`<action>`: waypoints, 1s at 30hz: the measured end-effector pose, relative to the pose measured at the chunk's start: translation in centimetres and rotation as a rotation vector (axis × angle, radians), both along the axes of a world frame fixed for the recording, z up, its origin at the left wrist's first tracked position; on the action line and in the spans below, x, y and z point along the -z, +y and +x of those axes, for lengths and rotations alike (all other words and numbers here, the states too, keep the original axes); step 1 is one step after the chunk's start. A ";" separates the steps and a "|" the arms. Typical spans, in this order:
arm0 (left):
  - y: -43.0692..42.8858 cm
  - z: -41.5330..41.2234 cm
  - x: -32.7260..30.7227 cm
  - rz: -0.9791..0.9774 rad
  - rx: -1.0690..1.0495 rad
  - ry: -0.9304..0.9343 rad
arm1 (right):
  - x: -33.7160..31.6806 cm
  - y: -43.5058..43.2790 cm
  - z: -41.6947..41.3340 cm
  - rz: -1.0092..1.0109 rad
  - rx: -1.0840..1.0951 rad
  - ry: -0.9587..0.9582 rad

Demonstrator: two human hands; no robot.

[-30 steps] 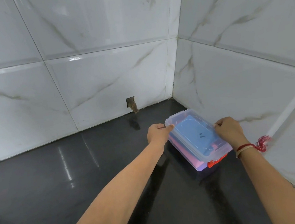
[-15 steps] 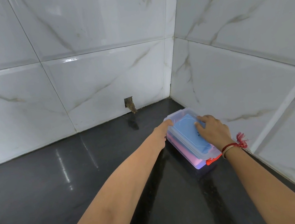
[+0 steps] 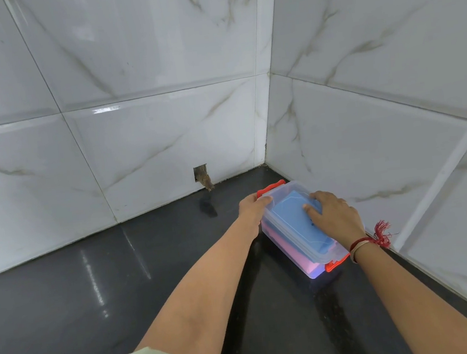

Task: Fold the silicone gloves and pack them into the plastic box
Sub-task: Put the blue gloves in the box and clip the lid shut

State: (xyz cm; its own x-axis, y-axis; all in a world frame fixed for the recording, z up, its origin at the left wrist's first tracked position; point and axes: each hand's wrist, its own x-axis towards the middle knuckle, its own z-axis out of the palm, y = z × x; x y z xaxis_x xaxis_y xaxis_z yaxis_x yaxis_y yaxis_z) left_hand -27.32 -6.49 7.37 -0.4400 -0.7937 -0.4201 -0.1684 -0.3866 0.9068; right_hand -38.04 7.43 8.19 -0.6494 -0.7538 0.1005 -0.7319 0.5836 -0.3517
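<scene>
White marble-look wall tiles [image 3: 164, 144] meet at a corner above a glossy black countertop [image 3: 65, 297], and the plastic box [image 3: 285, 243] sits on that counter near the corner, close beside the right-hand wall. Its clear lid [image 3: 296, 229] is on, with an orange latch [image 3: 270, 188] at the far end and another orange latch [image 3: 336, 264] at the near end. Through the clear walls a blue layer shows on top and a pink layer beneath; these are most likely the folded silicone gloves [image 3: 280, 240], already packed inside.

The left hand [image 3: 252, 208] grips the far left corner of the box, fingers curled over the rim just by the far latch. The right hand [image 3: 332, 213] lies flat and open on the lid, fingers spread and pressing down, holding nothing. A red thread bracelet [image 3: 378, 234] circles that wrist.

Judging by its look, the box is a light, thin-walled container: stiff enough to keep its shape, yet the lid may flex under the palm. Smooth plastic on a polished counter is likely to slide, so steadying a corner while pressing seems sensible. The soft gloves may spring back and push the lid up, so firm pressure near the ends helps. The best places to take hold are the two short ends, at the latches, or the long sides under the rim
</scene>
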 end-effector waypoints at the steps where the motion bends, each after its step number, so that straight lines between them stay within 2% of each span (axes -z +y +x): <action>1: 0.0 0.0 0.1 -0.033 0.021 0.006 | 0.0 0.0 0.0 -0.001 -0.002 0.002; 19: -0.7 -0.2 1.0 -0.260 0.001 0.030 | 0.1 -0.1 -0.2 -0.017 -0.001 0.007; 21: -0.5 0.0 0.7 -0.438 0.071 -0.116 | 0.1 -0.1 -0.1 -0.015 0.000 0.004; 24: 1.3 0.7 0.5 -0.850 0.169 -0.429 | -0.1 0.0 0.0 -0.018 -0.003 0.004; 26: 4.1 1.5 1.1 -1.114 0.277 -0.466 | -0.2 0.1 0.1 -0.019 -0.005 0.013; 30: 8.5 3.7 2.2 -1.425 0.688 -0.429 | -0.3 0.3 0.2 -0.087 0.013 -0.004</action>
State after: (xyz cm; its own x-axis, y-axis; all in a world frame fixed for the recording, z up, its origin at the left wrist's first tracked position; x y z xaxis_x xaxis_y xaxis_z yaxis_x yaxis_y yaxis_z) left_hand -23.58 2.04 5.18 -0.9045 -0.3393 0.2585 -0.2630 0.9207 0.2882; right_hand -37.85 7.76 8.49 -0.6596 -0.7339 0.1622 -0.7228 0.5602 -0.4046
